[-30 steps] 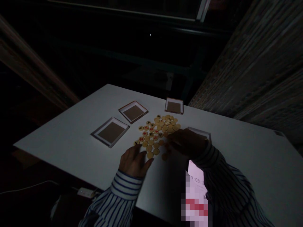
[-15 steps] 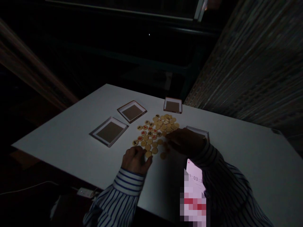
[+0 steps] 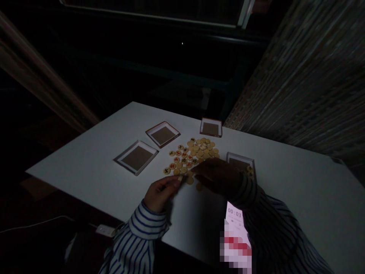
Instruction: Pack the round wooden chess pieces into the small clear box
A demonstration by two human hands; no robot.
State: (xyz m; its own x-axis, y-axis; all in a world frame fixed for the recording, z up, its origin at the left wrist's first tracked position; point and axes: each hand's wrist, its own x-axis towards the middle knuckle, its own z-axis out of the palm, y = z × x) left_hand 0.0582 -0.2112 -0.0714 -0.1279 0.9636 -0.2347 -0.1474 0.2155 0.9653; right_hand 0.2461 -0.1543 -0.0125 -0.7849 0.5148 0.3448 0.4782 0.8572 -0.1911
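Observation:
Round wooden Chinese chess pieces [image 3: 200,153] lie spread over the middle of a white table [image 3: 85,156]. Some show red or black characters; many are plain side up. At the near edge of the spread, my left hand [image 3: 159,192] pinches one chess piece [image 3: 180,178] between thumb and fingertips. My right hand [image 3: 218,174] hovers low over the pieces from the right, in deep shadow. Its fingers stretch leftward, with the thumb somewhat apart. Whatever lies beneath that palm is hidden. A loose piece [image 3: 199,187] rests just below it.
Two shallow trays, one nearer [image 3: 137,158] and one farther [image 3: 163,134], sit left of the pieces. Another tray [image 3: 211,127] stands at the back. The right tray [image 3: 241,156] contains several pieces. A lit phone [image 3: 235,219] showing a timer lies by my right forearm.
My left hand has lifted a chess piece from the near edge, its fingers now pinched. My right hand has shifted slightly left over the pieces. The view has moved a little.

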